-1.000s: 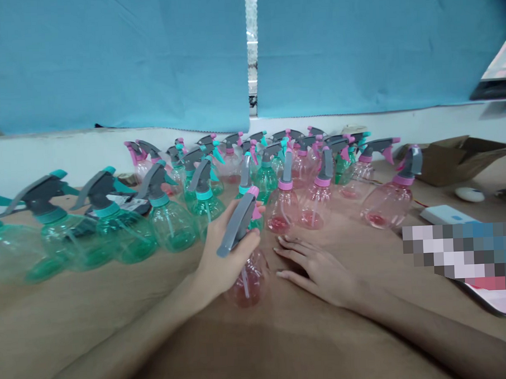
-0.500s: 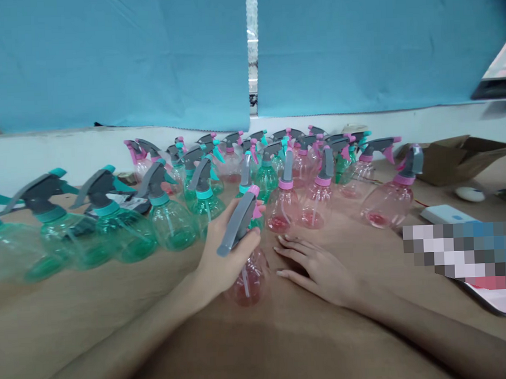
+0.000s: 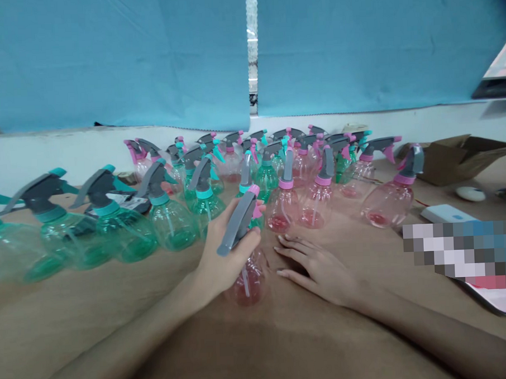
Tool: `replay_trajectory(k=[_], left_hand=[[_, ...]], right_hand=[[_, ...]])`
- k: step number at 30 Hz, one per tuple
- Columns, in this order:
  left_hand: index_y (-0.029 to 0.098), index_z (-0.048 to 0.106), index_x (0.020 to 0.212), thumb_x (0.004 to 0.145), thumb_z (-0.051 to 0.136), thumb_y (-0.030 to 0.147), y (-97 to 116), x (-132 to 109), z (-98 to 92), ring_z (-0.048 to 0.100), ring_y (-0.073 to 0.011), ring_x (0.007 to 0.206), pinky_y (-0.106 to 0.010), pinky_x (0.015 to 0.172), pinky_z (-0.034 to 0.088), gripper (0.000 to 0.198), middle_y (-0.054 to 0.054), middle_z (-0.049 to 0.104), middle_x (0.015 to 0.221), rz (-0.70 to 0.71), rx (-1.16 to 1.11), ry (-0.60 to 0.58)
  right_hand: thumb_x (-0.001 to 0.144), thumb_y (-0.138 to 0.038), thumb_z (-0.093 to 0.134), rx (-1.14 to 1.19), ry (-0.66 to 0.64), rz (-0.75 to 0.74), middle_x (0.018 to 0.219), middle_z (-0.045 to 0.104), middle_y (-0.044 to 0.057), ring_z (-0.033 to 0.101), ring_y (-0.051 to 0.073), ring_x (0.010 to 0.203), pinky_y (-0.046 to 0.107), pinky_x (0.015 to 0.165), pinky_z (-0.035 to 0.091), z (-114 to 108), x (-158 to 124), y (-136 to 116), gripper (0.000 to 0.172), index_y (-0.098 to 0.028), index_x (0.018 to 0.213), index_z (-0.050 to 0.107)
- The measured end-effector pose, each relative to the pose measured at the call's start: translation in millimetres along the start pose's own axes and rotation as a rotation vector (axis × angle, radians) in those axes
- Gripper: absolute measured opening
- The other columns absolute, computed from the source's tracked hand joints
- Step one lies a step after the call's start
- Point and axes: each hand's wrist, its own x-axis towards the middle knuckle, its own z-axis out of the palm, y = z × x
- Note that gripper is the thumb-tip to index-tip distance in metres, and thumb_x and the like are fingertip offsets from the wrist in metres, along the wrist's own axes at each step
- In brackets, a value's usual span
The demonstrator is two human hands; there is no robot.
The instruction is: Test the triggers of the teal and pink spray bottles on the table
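Note:
My left hand [image 3: 222, 246] is wrapped round the neck of a pink spray bottle [image 3: 247, 282] with a grey and pink trigger head. The bottle is upright on the wooden table [image 3: 310, 343], its neck hidden by my fingers. To its right, my right hand [image 3: 317, 265] lies on the table with fingers stretched out, holding nothing. Just beyond that hand stand two pink spray bottles [image 3: 282, 210] side by side. A row of green spray bottles [image 3: 135, 236] with grey and teal heads runs off to the left.
More pink and green spray bottles crowd the back by the white wall [image 3: 58, 150]. At the right are another pink spray bottle [image 3: 390, 203], an open cardboard box [image 3: 453, 158], a white computer mouse [image 3: 469, 194] and a small white box [image 3: 447, 213]. Blue curtains [image 3: 113, 61] hang behind.

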Motion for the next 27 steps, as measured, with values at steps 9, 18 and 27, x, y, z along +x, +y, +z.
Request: replay_trajectory(k=[9, 18, 27], left_hand=[[0.023, 0.057, 0.098, 0.075, 0.052, 0.021, 3.1, 0.5, 0.4, 0.052, -0.0128, 0.058, -0.025, 0.055, 0.044, 0.023, 0.003, 0.057, 0.066, -0.005, -0.019, 0.004], [0.022, 0.057, 0.095, 0.076, 0.053, 0.021, -0.1, -0.6, 0.8, 0.048, -0.0114, 0.055, -0.023, 0.052, 0.042, 0.02, 0.005, 0.053, 0.063, -0.013, -0.022, 0.02], [0.022, 0.053, 0.087, 0.076, 0.052, 0.018, -1.5, 0.2, 1.2, 0.043, -0.0101, 0.051, -0.023, 0.049, 0.037, 0.011, 0.006, 0.048, 0.06, 0.03, -0.059, -0.001]], right_hand=[[0.09, -0.049, 0.044, 0.017, 0.008, 0.006, 0.132, 0.053, 0.01, 0.043, 0.025, 0.125, 0.047, 0.105, 0.035, 1.3, 0.0, 0.5, 0.049, -0.019, 0.129, 0.05], [0.09, -0.047, 0.045, -0.009, 0.016, -0.005, 0.132, 0.052, 0.01, 0.043, 0.025, 0.126, 0.046, 0.105, 0.035, 1.1, 0.0, 0.0, 0.049, -0.018, 0.129, 0.05], [0.09, -0.047, 0.044, 0.0, 0.022, -0.002, 0.132, 0.052, 0.009, 0.043, 0.024, 0.126, 0.046, 0.104, 0.036, 1.6, -0.2, 0.3, 0.049, -0.019, 0.129, 0.049]])
